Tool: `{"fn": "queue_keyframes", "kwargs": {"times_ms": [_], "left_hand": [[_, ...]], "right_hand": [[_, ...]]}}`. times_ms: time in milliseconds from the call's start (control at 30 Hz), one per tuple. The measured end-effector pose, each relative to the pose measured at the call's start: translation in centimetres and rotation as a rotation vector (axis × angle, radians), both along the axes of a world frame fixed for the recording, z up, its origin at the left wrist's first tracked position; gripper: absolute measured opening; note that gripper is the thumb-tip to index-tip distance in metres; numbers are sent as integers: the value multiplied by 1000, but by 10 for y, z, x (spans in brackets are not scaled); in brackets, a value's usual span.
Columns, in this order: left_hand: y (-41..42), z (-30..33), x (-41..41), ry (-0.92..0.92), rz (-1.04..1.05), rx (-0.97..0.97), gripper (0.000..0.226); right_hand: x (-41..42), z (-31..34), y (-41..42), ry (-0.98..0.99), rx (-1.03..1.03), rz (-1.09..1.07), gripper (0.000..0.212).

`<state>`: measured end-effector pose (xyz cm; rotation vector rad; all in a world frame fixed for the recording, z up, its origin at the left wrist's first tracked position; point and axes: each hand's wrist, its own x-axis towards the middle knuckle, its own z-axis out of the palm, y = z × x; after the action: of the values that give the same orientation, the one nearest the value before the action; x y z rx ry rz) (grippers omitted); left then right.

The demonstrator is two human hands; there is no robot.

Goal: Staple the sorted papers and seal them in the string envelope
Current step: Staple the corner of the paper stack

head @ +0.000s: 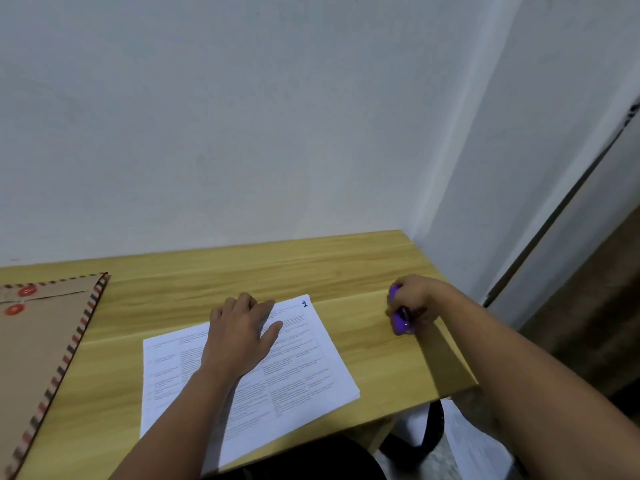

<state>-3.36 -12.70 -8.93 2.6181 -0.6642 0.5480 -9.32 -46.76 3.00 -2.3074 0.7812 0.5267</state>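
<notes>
A stack of printed white papers (298, 368) lies on the wooden table (242, 275), with a blue "1" written in its far right corner. My left hand (239, 332) rests flat on the upper part of the stack, fingers spread. To the right, near the table's right edge, my right hand (417, 299) is closed around a purple stapler (400, 320), which touches the tabletop. A brown string envelope (38, 348) with red button discs and a striped border lies at the left edge of the table, partly out of view.
The table stands in a corner against pale walls (277, 133). Its right edge (460, 362) drops off beside my right forearm. Below the front edge there are a dark seat and floor clutter (433, 431).
</notes>
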Motion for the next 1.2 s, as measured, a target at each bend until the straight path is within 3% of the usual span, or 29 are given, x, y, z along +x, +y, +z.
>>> {"fn": "queue_keyframes", "kwargs": {"times_ms": [100,233,300,367,500,600,733,867,1033,1200], "left_hand": [[0,0,0,6,0,-4,45],[1,-1,1,26,0,-17,44],[2,-1,2,41,-4,-22,43],[2,-1,3,49,-9,-26,42],[2,-4,5,57,-21,-37,38],[2,-4,5,51,-29,-38,38],[1,0,2,57,-36,-53,39],[2,4,1,95,-46,-106,38],[2,5,2,134,-55,-158,32],[1,6,2,125,-53,-162,31]], "right_hand": [[5,4,14,-163,555,-211,22],[5,-12,39,-384,808,-223,38],[5,-28,47,-472,784,-186,43],[7,-40,49,-495,560,-64,46],[14,-39,54,-309,87,324,62],[19,-37,63,-272,-57,452,59],[26,-43,66,-325,-39,480,49],[26,-57,63,-471,103,399,50],[33,-57,62,-507,278,380,32],[45,-56,66,-457,311,411,43]]}}
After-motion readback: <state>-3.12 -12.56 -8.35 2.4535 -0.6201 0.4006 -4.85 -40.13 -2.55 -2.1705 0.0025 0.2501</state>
